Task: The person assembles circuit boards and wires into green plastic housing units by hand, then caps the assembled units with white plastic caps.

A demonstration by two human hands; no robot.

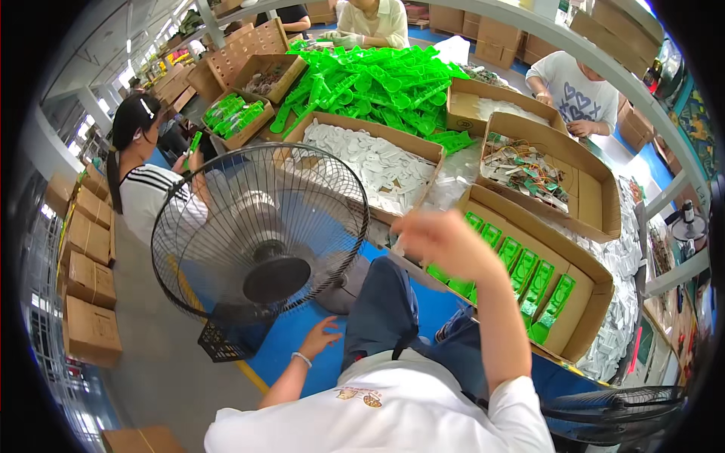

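While the left hand (pixel 320 340) hangs low beside the person's leg, its fingers loosely bent and slightly apart with nothing seen in them, the right hand (pixel 445 245) is raised over the left end of the near cardboard box (pixel 587 302). Motion blur smears its fingers; they look curled, but I cannot tell how far open they are, or whether they hold or touch anything.

At least six green plastic pieces (pixel 538 285) stand in a row inside that box, with more behind the right hand and forearm, too covered to count. Beyond it are one box of white pieces (pixel 361 157) and one box of circuit boards and wires (pixel 525 170), both too jumbled to count. One large green pile (pixel 377 83) lies farther back, its parts overlapping.

Two big fans show: one (pixel 276 279) before the left hand, blades blurred, and another (pixel 612 411) at lower right, partly hidden by the person's shirt (pixel 393 415). Of three co-workers nearby, two have their heads cut off by the view's upper rim.
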